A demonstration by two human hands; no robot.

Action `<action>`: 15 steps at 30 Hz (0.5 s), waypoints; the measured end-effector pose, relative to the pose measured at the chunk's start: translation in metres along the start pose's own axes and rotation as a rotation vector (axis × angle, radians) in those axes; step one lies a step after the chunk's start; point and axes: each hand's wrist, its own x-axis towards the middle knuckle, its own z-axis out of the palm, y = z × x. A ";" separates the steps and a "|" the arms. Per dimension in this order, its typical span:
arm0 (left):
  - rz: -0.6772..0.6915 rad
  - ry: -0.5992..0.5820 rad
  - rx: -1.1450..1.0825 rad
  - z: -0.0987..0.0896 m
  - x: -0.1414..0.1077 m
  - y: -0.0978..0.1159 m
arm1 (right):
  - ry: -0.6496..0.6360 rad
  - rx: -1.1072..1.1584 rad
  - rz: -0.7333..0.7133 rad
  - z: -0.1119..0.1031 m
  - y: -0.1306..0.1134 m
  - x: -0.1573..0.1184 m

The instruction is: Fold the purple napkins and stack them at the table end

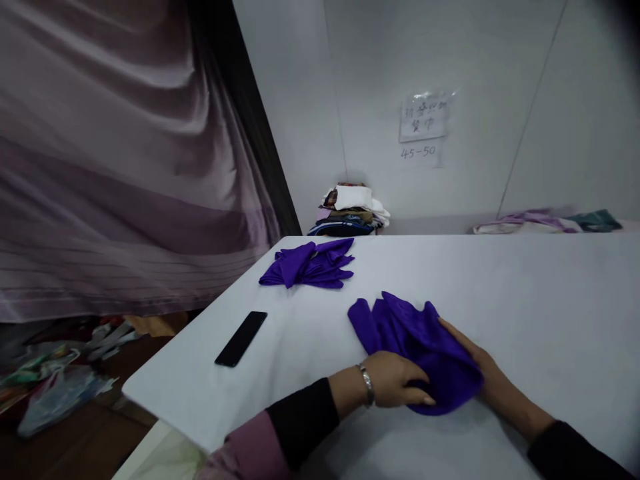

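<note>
A crumpled purple cloth (400, 327) rests on the white table in front of me, loosely folded with uneven points at its far side. My left hand (395, 380), with a silver bracelet at the wrist, grips the near edge of the cloth; its fingers curl partly into the fabric. On the other side, my right hand (475, 360) lies along the cloth's right edge with fingers stretched out and pressed against it, some of them hidden behind the fabric. A second purple cloth (310, 265) lies bunched near the table's far left corner.
A black phone (241, 339) lies on the table (550, 320) to the left. Behind the far edge are a stack of folded clothes (350, 210) and more fabric (540, 221). A mauve curtain (110, 147) hangs at left, above plastic bags (65, 393) on the floor.
</note>
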 end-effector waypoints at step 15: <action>-0.482 0.553 -0.011 -0.015 -0.042 -0.027 | 0.344 0.036 0.084 -0.038 0.006 0.006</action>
